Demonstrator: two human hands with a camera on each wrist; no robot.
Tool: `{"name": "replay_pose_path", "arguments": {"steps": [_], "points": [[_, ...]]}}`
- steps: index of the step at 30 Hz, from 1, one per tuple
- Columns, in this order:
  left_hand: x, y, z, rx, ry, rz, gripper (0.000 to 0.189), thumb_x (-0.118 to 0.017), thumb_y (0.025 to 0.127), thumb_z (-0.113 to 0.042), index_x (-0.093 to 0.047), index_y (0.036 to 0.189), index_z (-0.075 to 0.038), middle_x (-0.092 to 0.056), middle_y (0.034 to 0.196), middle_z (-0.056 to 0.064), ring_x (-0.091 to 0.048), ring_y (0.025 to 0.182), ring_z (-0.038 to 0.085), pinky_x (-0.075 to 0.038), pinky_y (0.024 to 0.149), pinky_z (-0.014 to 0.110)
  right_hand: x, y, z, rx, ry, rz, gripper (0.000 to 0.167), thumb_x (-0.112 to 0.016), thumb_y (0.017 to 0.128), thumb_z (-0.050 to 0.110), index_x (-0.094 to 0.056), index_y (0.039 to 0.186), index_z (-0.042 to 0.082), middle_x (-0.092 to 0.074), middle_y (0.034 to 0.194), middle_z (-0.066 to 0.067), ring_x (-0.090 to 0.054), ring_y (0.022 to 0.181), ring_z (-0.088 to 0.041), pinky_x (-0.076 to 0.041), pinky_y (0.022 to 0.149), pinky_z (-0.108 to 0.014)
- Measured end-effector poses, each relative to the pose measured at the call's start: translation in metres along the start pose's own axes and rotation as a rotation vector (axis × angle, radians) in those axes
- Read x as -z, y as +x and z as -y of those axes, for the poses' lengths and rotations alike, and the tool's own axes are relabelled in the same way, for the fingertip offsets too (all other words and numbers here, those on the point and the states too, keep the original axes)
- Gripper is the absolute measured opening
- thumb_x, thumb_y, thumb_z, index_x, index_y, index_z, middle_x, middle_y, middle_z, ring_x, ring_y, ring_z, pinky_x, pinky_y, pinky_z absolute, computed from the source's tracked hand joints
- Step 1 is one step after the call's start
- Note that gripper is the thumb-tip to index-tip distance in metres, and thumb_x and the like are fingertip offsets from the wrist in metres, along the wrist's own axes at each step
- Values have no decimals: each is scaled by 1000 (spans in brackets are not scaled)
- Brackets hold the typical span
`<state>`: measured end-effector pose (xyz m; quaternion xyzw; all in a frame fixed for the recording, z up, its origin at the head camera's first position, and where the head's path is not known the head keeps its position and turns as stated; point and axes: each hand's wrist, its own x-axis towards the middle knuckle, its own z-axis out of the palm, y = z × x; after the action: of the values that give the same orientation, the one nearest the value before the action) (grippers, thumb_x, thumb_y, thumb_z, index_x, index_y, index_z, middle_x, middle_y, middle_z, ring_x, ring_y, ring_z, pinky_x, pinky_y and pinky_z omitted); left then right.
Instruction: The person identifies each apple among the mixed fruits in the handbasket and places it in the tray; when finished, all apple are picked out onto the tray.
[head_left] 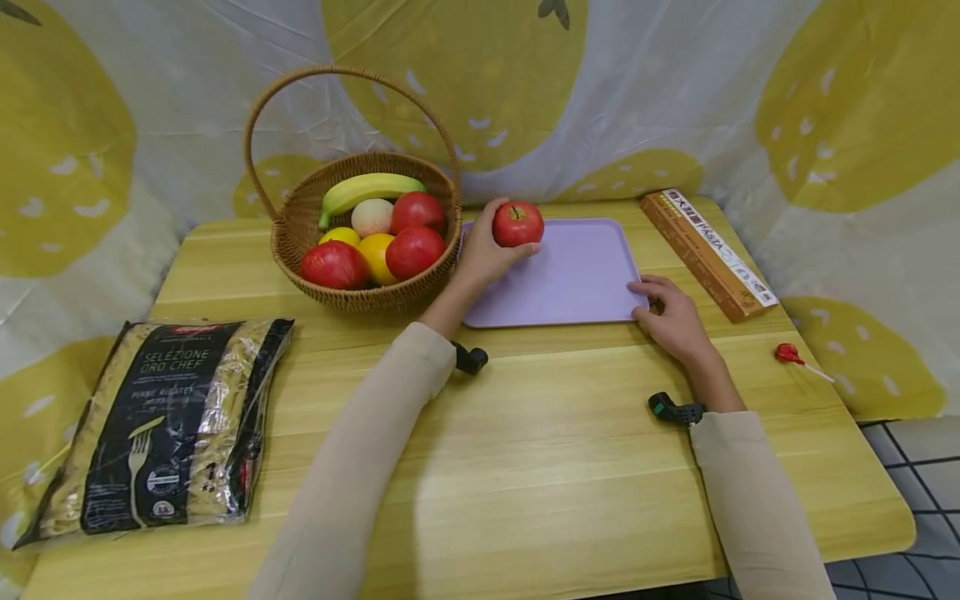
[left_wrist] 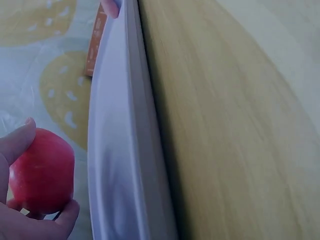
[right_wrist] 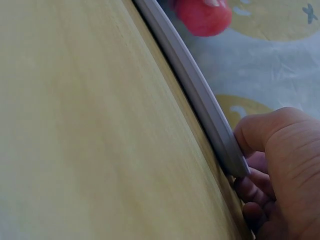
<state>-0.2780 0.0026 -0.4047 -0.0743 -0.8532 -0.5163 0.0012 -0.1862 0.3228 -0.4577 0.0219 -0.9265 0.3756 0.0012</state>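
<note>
Nearest: penne rigate bag (head_left: 161, 425), lower left of frame. Red lollipop (head_left: 787, 353), right edge. Right hand (head_left: 671, 321), right of centre: fingers bent, pinching the near right corner of the lilac tray (head_left: 573, 279). Left hand (head_left: 483, 254), upper centre: thumb and fingers curled round a red apple (head_left: 519, 223), held clear of the tray. Farther: wicker fruit basket (head_left: 360, 298), upper left; pasta box (head_left: 701, 250), upper right.

On the wooden table (head_left: 555, 467), a bag of pasta (head_left: 161, 425) is laid along the left side and a long brown box (head_left: 708, 254) is set slantwise near the far right corner. A red lollipop (head_left: 787, 353) is placed by the table's right edge. Behind the table a yellow-printed cloth (head_left: 630, 100) is hung.
</note>
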Motion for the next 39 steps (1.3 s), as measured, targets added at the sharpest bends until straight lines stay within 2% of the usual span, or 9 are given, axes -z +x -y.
{"name": "replay_pose_path", "arguments": {"steps": [6,10,15,20,26,31,35,39], "points": [[-2,4,12,41,-44,-41,86,-87,82,-27,-40,154,-19,-48,152,8,-49,137,28,-46,114,46,-1,0,2,-1,5,5,47,-61,96,13,-61,142,2,-45,158,-18,-47,137,-37,-41,107,-50],[-4,6,18,61,-62,-61,85,-86,83,-25,-39,154,-19,-48,151,10,-50,137,28,-46,114,45,-1,2,2,-6,-4,11,48,-60,96,13,-60,142,2,-44,158,-18,-44,141,-38,-40,112,-53],[-7,9,25,63,-128,-72,83,-85,85,-19,-36,152,-14,-48,150,14,-50,137,28,-45,115,42,-2,4,1,-4,-4,12,47,-60,96,13,-60,142,2,-44,158,-17,-44,141,-37,-40,110,-52],[-7,11,25,67,-160,-71,83,-84,85,-20,-34,151,-13,-47,151,15,-49,138,29,-43,117,42,-1,4,0,-1,0,5,47,-60,96,13,-61,142,2,-44,158,-17,-46,137,-36,-40,104,-47],[-7,12,25,60,-108,-57,86,-83,87,-23,-33,156,-13,-44,154,15,-47,141,29,-40,119,43,0,4,-2,1,5,5,48,-61,95,12,-61,142,2,-44,158,-17,-46,138,-36,-40,104,-47],[-8,7,24,109,17,-30,97,-81,88,-35,-23,162,-15,-38,160,14,-41,147,29,-34,123,44,-1,2,-2,2,5,7,47,-61,96,12,-61,142,2,-44,158,-17,-46,138,-37,-41,106,-49],[-5,-3,13,130,131,10,105,-77,89,-44,-13,165,-12,-29,165,16,-30,153,33,-28,126,50,-1,1,-2,2,2,9,47,-61,96,13,-61,142,2,-45,158,-18,-47,138,-38,-41,106,-51],[5,-19,-5,106,168,78,103,-71,93,-46,-7,166,-9,-18,169,16,-24,155,35,-27,126,55,-1,1,-1,0,0,13,48,-61,96,14,-60,142,2,-44,158,-18,-45,141,-38,-40,108,-51]]}}
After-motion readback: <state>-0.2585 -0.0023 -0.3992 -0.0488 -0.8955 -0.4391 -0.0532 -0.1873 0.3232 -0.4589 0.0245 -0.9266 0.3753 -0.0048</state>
